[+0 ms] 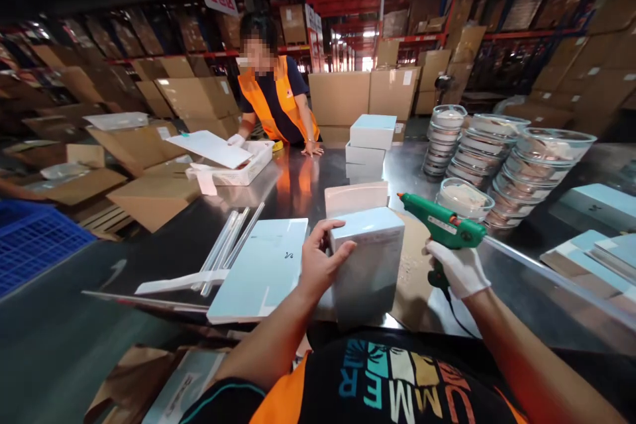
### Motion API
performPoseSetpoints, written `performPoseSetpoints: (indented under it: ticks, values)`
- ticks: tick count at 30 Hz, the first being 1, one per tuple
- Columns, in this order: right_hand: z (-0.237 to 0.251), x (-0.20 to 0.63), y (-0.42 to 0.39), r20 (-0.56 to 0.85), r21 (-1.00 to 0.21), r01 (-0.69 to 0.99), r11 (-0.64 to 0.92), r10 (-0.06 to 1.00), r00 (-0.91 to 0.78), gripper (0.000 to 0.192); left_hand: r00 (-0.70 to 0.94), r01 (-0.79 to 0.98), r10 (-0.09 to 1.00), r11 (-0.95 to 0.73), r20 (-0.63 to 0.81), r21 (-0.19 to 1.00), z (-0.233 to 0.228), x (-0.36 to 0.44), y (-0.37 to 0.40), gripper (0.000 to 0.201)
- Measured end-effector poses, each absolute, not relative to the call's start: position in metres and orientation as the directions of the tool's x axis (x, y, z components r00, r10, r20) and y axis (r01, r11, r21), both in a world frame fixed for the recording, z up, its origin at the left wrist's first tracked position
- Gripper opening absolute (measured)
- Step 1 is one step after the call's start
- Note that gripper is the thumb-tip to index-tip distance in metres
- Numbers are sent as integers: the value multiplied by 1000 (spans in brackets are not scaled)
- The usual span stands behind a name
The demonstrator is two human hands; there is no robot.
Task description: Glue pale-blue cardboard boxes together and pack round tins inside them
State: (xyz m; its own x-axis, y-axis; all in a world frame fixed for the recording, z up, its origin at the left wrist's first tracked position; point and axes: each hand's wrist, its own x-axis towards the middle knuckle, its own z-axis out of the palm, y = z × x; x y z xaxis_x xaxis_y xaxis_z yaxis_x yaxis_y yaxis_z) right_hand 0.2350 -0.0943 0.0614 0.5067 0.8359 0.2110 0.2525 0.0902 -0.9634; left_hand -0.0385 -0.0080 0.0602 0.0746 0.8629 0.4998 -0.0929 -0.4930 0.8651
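My bare left hand (318, 260) grips the left side of a pale blue and white box (368, 258) standing upright at the table's front edge. Its thumb lies near the top edge, and the fingers curl round the far side. In my white-gloved right hand (460, 271) is a green hot glue gun (440, 220), its nozzle pointing left, just above and right of the box. A long clear glue stick (536, 258) runs out of its back. Behind the box stands a pale open piece (355, 196). Brown cardboard (411, 265) lies under the gun.
Stacked clear round containers (531, 169) stand at right, near more blue boxes (603, 205). Left of me lie a flat blue box (265, 265) and clear sticks (233, 238). Across the metal table (318, 179), a person in an orange vest (278, 99) handles a white panel (213, 147).
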Motion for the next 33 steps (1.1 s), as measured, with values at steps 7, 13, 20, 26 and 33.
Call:
performPoseSetpoints:
  ticks: [7, 13, 20, 26, 33]
  values:
    - [21, 279, -91, -111, -923, 221, -316, 766, 634, 42, 82, -193, 930, -337, 358, 921, 52, -45, 2, 58]
    - [70, 245, -70, 168, -980, 168, 108, 902, 398, 68, 181, -238, 881, -391, 436, 889, 57, -27, 0, 61]
    - [104, 222, -71, 326, -911, 232, 341, 940, -101, 100, 154, -355, 786, -521, 598, 776, 53, -10, 11, 55]
    - [68, 218, -96, 551, -769, 377, 516, 834, -17, 36, 251, -343, 631, -651, 734, 677, 50, -24, 25, 31]
    - [89, 215, -92, 709, -589, 403, 700, 687, -158, 27, 600, -241, 405, -731, 689, 639, 102, -46, 40, 38]
